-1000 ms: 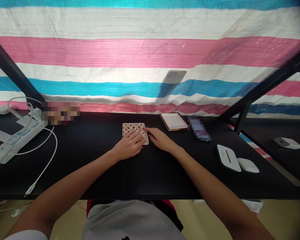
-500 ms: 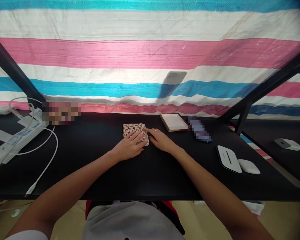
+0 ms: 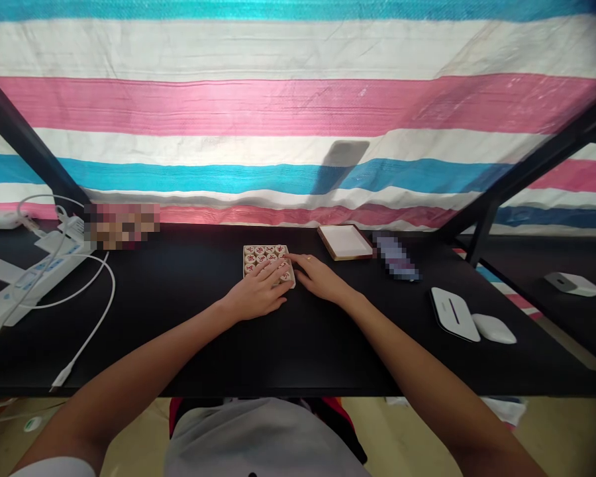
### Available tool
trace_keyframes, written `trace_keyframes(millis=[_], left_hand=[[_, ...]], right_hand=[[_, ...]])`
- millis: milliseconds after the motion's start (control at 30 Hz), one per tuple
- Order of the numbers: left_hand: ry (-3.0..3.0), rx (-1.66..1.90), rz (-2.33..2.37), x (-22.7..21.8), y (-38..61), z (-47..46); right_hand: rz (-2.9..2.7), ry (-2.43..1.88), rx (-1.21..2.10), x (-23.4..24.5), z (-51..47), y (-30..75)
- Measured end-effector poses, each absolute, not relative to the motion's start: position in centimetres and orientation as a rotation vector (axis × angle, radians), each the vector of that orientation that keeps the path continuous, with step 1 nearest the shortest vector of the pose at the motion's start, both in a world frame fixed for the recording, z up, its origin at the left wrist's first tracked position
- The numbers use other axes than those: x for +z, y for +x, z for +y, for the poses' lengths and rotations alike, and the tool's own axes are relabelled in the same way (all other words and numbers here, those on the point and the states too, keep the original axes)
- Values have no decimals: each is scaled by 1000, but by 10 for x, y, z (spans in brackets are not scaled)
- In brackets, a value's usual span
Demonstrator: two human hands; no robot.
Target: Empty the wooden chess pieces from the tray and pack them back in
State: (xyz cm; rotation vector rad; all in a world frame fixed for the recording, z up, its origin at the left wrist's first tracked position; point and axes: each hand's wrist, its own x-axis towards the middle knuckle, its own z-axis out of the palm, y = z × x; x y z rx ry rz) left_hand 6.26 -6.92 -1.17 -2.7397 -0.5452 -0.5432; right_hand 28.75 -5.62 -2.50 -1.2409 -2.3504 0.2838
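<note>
While our left hand (image 3: 258, 291) is lying across the near side of the small box (image 3: 293, 281), its fingers stretched over the round discs (image 3: 259, 250), we are not managing to tell whether it is pinching one. Our right hand (image 3: 322, 278) is resting at the box's three o'clock, index finger outstretched to the rim, visibly clasping nothing.

The box is sitting uncovered on the black table (image 3: 203, 361), at our twelve o'clock. We are judging the discs hard, light and slightly slippery, best taken by their edges; the walls are looking thin and easily bent, so we are favouring a low hold at three and nine. From the box, a shallow lid (image 3: 346, 242) is lying hollow side up toward half past two, and a power strip (image 3: 37, 285) is sprawling at nine.
</note>
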Motion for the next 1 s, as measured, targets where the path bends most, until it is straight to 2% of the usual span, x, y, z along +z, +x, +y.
trace_keyframes(millis=[167,300,467,800,1000], left_hand=[[-2731,-702,-636,-7,58,-64],[-2570,-979,-1173,2,33,-42],[-2576,-794,-1733,-7,0,-8],[-2668,-670,-1550,-19,18,-19],[-2687,-616,-1576,-22,17,-18]], right_hand=[[-2326,-1262,314,-23,-57,286],[-2265,-1304,350,-16,-61,283],[-2255,-1324,372,-9,-67,281],[-2266,-1357,327,-11,-64,281],[-2126,-1607,-167,-16,-53,299]])
